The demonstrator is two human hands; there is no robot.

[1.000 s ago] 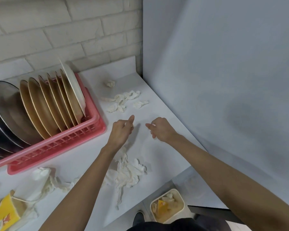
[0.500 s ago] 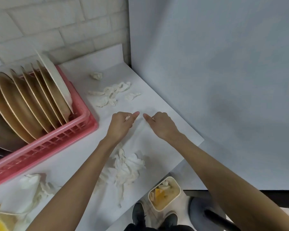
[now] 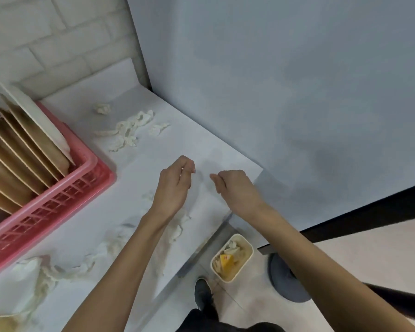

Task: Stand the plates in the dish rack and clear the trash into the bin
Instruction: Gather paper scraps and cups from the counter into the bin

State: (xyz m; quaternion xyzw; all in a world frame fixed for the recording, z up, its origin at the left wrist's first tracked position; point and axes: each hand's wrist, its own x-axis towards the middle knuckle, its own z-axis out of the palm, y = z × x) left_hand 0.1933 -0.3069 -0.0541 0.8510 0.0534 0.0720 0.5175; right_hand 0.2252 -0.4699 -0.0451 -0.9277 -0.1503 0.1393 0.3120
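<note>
Several tan plates (image 3: pixel 17 161) and one white plate (image 3: pixel 34 116) stand upright in the pink dish rack (image 3: pixel 58 202) at the left. Torn tissue scraps (image 3: pixel 130 130) and a crumpled tissue ball (image 3: pixel 102 108) lie at the back of the white table (image 3: pixel 139 168). More tissue (image 3: pixel 177 226) lies beside my left forearm, and a further heap of tissue (image 3: pixel 46 271) sits front left. My left hand (image 3: pixel 175 180) and my right hand (image 3: pixel 235 188) hover side by side above the table's right part, fingers loosely curled, with nothing visible in either. The cream bin (image 3: pixel 247 264) stands on the floor below the table edge.
A grey wall (image 3: pixel 273 92) closes the table's right side, with white brick behind. Inside the bin are tissue and a yellow carton (image 3: pixel 225 261). My shoe (image 3: pixel 201 293) and a round grey base (image 3: pixel 288 281) are on the floor near the bin.
The view has swung right and down, showing more floor and bin. Both hands stay close together over the table. My left index finger, pointing before, has curled in.
</note>
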